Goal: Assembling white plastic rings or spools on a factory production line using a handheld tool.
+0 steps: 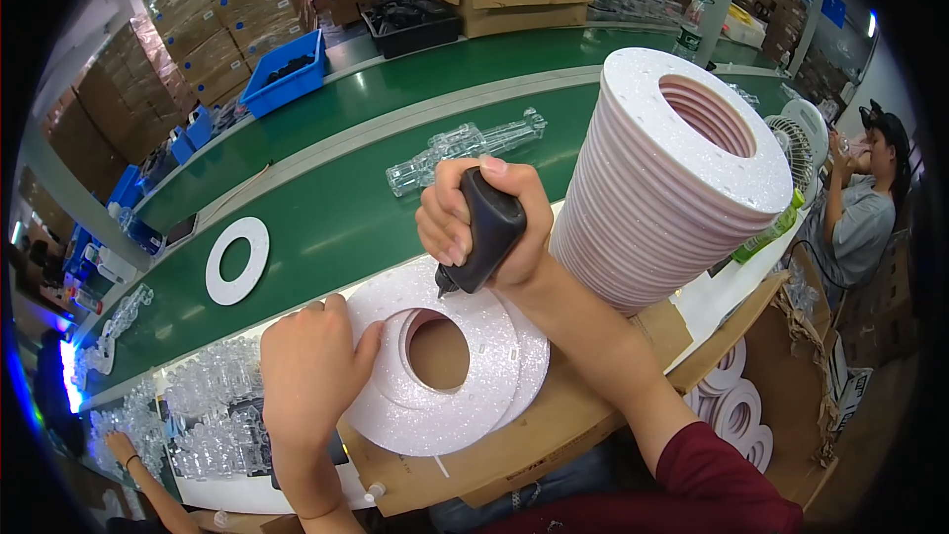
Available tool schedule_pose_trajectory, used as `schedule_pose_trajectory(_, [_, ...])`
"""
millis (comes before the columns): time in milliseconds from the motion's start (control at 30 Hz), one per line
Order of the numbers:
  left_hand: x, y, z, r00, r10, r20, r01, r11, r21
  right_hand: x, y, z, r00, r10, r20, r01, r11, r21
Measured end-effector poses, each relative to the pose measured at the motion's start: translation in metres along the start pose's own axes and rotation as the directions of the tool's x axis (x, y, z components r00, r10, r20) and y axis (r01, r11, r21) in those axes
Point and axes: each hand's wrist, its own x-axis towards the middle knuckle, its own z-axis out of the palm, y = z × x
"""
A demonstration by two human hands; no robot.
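Observation:
My right hand is wrapped round a black squeeze bottle held upside down. The bottle's thin nozzle points at the upper surface of a white glittery ring; whether it touches cannot be told. At the ring's left side, my left hand grips the rim, thumb on top and the other fingers mostly hidden. Beneath that ring, another similar ring sticks out to the right, on brown cardboard. Close to my right forearm rises a tall stack of such rings.
A clear plastic part and a single ring lie on the green conveyor. Clear parts crowd the left, near another person's hand. A cardboard box at right holds rings. A person sits beyond a fan.

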Motion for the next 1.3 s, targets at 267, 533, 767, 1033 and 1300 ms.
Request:
schedule_pose_trajectory(267, [-0.001, 0.000, -0.001, 1.000, 0.001, 0.007, -0.001, 1.000, -0.004, 0.002, 0.000, 0.000, 1.000, 0.009, -0.025, -0.008, 0.999, 0.037])
schedule_pose_trajectory(533, [-0.001, -0.006, 0.002, 0.999, 0.022, -0.035, -0.023, 1.000, -0.016, 0.000, -0.022, 0.007, 0.998, 0.051, 0.028, -0.053, 0.995, 0.089])
schedule_pose_trajectory(767, [-0.002, -0.004, 0.000, 1.000, -0.011, 0.001, 0.011, 1.000, -0.001, 0.000, -0.014, 0.004, 0.993, 0.118, 0.014, -0.118, 0.993, 0.022])
schedule_pose_trajectory(1033, [-0.003, -0.003, -0.002, 0.999, -0.022, 0.028, 0.023, 1.000, -0.007, -0.001, -0.013, 0.007, 0.989, 0.144, 0.026, -0.144, 0.990, -0.012])
schedule_pose_trajectory(1300, [-0.003, -0.001, -0.008, 0.995, -0.076, 0.062, 0.074, 0.996, 0.040, -0.001, -0.010, 0.007, 0.989, 0.145, 0.002, -0.145, 0.989, -0.004])
